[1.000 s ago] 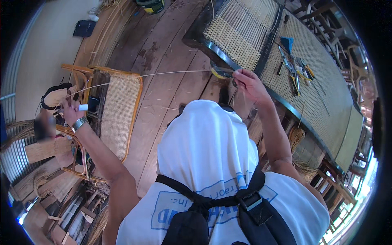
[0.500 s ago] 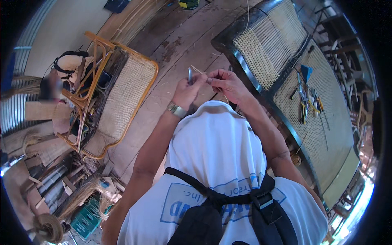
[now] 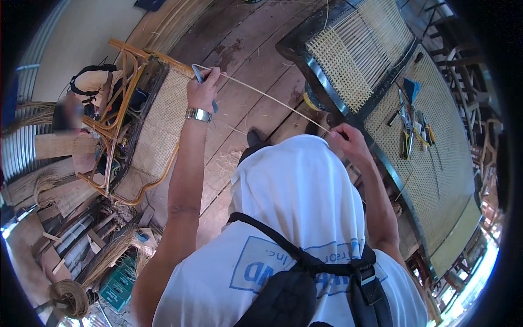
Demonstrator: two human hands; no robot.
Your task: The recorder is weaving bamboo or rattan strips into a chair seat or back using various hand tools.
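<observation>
Presently, left hand (image 3: 202, 94) closed around a flat grey-blue tool (image 3: 197, 74) and a thin pale cane strip (image 3: 272, 99), strip running straight between both hands, right hand (image 3: 348, 143) pinched narrow at its far end.

I see pale, thin strand (image 3: 272, 98) stretched nearly straight, slanting from far left to nearer right, far-left part bent. Narrow blue-grey tool (image 3: 198, 73) at bend, tilted, middle hidden.

Left hand (image 3: 202, 94) grips pale cane strip (image 3: 278, 100) and flat grey tool (image 3: 197, 73); right hand (image 3: 352, 144) pinches strip farther along. Hand tools (image 3: 407, 143) lie on woven panel (image 3: 449, 147).
</observation>
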